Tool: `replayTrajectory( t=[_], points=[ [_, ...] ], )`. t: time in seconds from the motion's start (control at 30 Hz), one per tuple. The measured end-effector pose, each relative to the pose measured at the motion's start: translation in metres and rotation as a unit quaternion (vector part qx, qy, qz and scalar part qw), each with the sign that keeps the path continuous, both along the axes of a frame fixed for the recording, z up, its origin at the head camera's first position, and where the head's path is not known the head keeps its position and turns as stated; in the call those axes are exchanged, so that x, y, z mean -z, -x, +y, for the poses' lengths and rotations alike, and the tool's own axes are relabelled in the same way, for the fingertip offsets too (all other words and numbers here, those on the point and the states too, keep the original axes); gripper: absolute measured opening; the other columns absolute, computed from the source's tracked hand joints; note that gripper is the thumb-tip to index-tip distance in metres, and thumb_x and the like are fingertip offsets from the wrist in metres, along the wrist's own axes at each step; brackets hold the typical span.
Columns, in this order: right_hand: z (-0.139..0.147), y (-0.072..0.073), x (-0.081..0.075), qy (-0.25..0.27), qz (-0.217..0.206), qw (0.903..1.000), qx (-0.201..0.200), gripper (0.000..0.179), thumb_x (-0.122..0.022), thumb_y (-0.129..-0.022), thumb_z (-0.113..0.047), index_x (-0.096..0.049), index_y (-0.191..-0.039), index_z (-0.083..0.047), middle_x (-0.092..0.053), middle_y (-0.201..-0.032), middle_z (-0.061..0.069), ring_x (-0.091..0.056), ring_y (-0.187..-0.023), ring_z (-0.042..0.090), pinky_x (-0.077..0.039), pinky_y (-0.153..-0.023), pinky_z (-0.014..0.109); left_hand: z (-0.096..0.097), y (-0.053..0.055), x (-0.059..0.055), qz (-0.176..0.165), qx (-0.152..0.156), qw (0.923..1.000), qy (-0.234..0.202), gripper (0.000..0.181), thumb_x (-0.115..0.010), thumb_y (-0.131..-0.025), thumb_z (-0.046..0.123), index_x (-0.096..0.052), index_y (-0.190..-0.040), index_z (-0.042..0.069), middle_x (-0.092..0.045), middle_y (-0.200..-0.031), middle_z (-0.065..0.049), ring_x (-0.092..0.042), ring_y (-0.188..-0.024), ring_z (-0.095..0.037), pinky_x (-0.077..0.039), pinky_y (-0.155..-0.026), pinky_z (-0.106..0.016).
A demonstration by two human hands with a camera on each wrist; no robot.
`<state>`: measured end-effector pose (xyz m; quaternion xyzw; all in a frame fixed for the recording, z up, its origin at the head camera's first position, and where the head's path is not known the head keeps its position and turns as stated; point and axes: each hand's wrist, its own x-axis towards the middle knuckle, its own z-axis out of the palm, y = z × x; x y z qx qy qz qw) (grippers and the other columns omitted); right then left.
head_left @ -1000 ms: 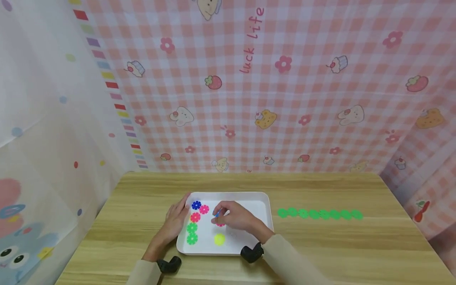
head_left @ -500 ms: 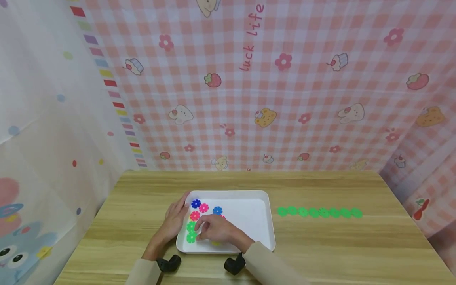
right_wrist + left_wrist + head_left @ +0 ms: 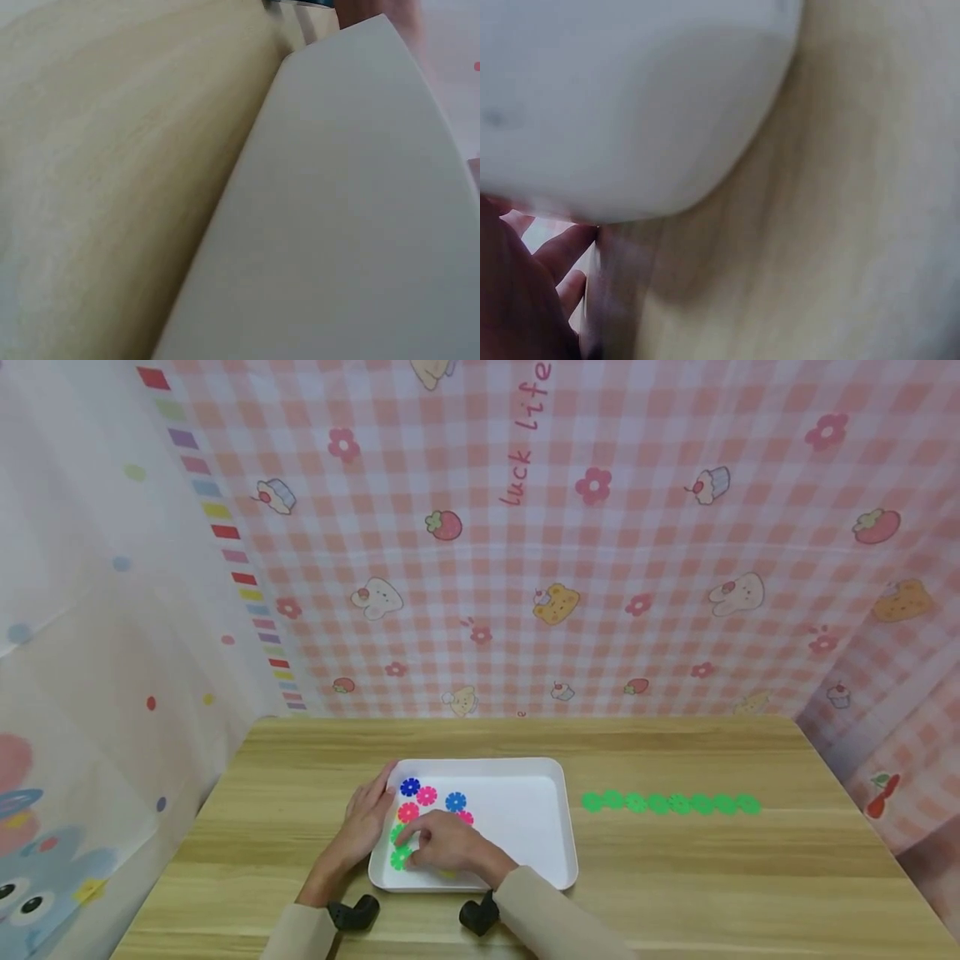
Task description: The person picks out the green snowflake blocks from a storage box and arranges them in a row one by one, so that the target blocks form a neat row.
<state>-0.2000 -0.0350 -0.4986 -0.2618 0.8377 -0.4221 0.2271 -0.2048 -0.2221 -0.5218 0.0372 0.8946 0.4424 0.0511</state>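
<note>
A white tray (image 3: 525, 882) lies on the wooden table, with flower-shaped plastic discs in it. My left hand (image 3: 363, 818) rests along its left edge; in the left wrist view its fingers (image 3: 564, 251) touch the tray's outer side. Inside the tray, my right hand (image 3: 450, 841) reaches over a lower green disc (image 3: 400, 858) and an upper green disc (image 3: 396, 835). Its thumb and index finger are apart beside them. A red-pink disc (image 3: 408, 812), a pink disc (image 3: 427, 795) and a dark blue disc (image 3: 409, 787) lie beyond. Under the right hand, a yellow disc is mostly hidden.
A light blue disc (image 3: 455, 802) and another pink disc (image 3: 466, 818) lie right of those discs. On the table (image 3: 675, 877), right of the tray, a row of several joined green discs (image 3: 678, 803) runs sideways. A checked curtain (image 3: 630, 552) hangs behind the table.
My right hand has let go of the light blue disc in the tray. It has moved left and toward me, to the green discs. The left hand has stayed at the tray's edge.
</note>
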Motion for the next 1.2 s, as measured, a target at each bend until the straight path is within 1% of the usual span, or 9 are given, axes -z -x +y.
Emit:
replayTrajectory(
  t=[0.13, 0.23, 0.4, 0.63, 0.8, 0.87, 1.0, 1.03, 1.2],
  points=[
    [-0.0029, 0.0007, 0.0010, -0.004, 0.007, 1.0000, 0.005, 0.022, -0.082, -0.080, -0.013, -0.078, -0.101, -0.018, -0.052, -0.060, -0.006, -0.044, -0.054, 0.006, -0.033, -0.049, 0.019, 0.0003, 0.0000, -0.0011, 0.002, 0.000, 1.0000, -0.002, 0.054, -0.024, -0.109, 0.033, -0.015, -0.160, 0.019, -0.015, -0.166, -0.013, -0.001, -0.151, -0.042, 0.012, -0.116, -0.061],
    [-0.0040, 0.0006, 0.0016, -0.002, 0.008, 0.9999, 0.006, 0.021, -0.082, -0.080, -0.012, -0.079, -0.100, -0.018, -0.051, -0.059, -0.006, -0.043, -0.053, 0.006, -0.032, -0.048, 0.019, 0.0008, -0.0005, -0.0024, 0.005, -0.001, 1.0000, -0.002, 0.054, -0.024, -0.109, 0.033, -0.015, -0.160, 0.018, -0.016, -0.165, -0.013, -0.001, -0.151, -0.043, 0.012, -0.116, -0.062],
    [-0.0052, 0.0003, 0.0026, 0.004, 0.013, 0.9999, 0.002, 0.019, -0.083, -0.079, -0.011, -0.078, -0.096, -0.017, -0.050, -0.058, -0.006, -0.042, -0.052, 0.006, -0.032, -0.049, 0.018, 0.0011, -0.0018, -0.0042, 0.000, -0.006, 1.0000, -0.007, 0.054, -0.025, -0.109, 0.033, -0.016, -0.160, 0.019, -0.016, -0.165, -0.012, 0.000, -0.150, -0.043, 0.010, -0.115, -0.066],
    [-0.0030, -0.0004, 0.0010, -0.005, 0.005, 1.0000, -0.003, 0.018, -0.083, -0.078, -0.009, -0.071, -0.090, -0.015, -0.051, -0.060, -0.004, -0.044, -0.054, 0.008, -0.034, -0.050, 0.020, 0.0012, -0.0018, -0.0032, -0.011, -0.012, 0.9998, -0.011, 0.054, -0.026, -0.109, 0.036, -0.016, -0.160, 0.022, -0.017, -0.166, -0.010, 0.001, -0.149, -0.043, 0.007, -0.114, -0.068],
    [-0.0009, -0.0021, 0.0011, -0.003, 0.005, 1.0000, -0.002, 0.021, -0.083, -0.077, -0.009, -0.067, -0.089, -0.015, -0.051, -0.063, -0.004, -0.044, -0.056, 0.008, -0.035, -0.052, 0.020, 0.0018, -0.0001, -0.0010, -0.004, -0.012, 0.9999, -0.010, 0.053, -0.027, -0.109, 0.034, -0.017, -0.160, 0.021, -0.018, -0.165, -0.011, -0.002, -0.149, -0.041, 0.007, -0.115, -0.066],
    [-0.0001, -0.0026, 0.0012, -0.001, 0.007, 1.0000, -0.001, 0.022, -0.083, -0.077, -0.009, -0.066, -0.089, -0.016, -0.051, -0.064, -0.004, -0.044, -0.057, 0.008, -0.035, -0.053, 0.020, 0.0019, -0.0002, -0.0009, -0.003, -0.013, 0.9999, -0.009, 0.054, -0.027, -0.109, 0.034, -0.018, -0.160, 0.020, -0.019, -0.165, -0.011, -0.004, -0.149, -0.041, 0.007, -0.115, -0.066],
    [0.0012, -0.0030, 0.0012, 0.001, 0.011, 0.9999, -0.001, 0.023, -0.082, -0.078, -0.007, -0.064, -0.089, -0.016, -0.051, -0.067, -0.005, -0.044, -0.060, 0.007, -0.036, -0.056, 0.020, 0.0021, -0.0011, -0.0014, -0.007, -0.018, 0.9998, -0.009, 0.054, -0.028, -0.109, 0.035, -0.018, -0.160, 0.021, -0.020, -0.165, -0.011, -0.006, -0.148, -0.041, 0.003, -0.114, -0.069],
    [0.0013, -0.0027, 0.0016, 0.001, 0.014, 0.9999, -0.003, 0.023, -0.082, -0.078, -0.007, -0.063, -0.088, -0.016, -0.051, -0.067, -0.005, -0.045, -0.061, 0.006, -0.036, -0.057, 0.019, 0.0020, -0.0011, -0.0014, -0.006, -0.020, 0.9998, -0.007, 0.054, -0.028, -0.109, 0.034, -0.019, -0.160, 0.021, -0.021, -0.165, -0.011, -0.008, -0.147, -0.041, 0.000, -0.113, -0.069],
    [0.0026, -0.0024, 0.0022, 0.008, 0.019, 0.9998, -0.008, 0.024, -0.081, -0.079, -0.005, -0.062, -0.088, -0.015, -0.054, -0.074, -0.007, -0.048, -0.069, 0.005, -0.042, -0.065, 0.019, 0.0021, -0.0006, -0.0008, -0.014, -0.020, 0.9997, -0.005, 0.054, -0.027, -0.109, 0.037, -0.017, -0.160, 0.023, -0.020, -0.165, -0.011, -0.008, -0.147, -0.041, -0.001, -0.112, -0.071]
  ],
)
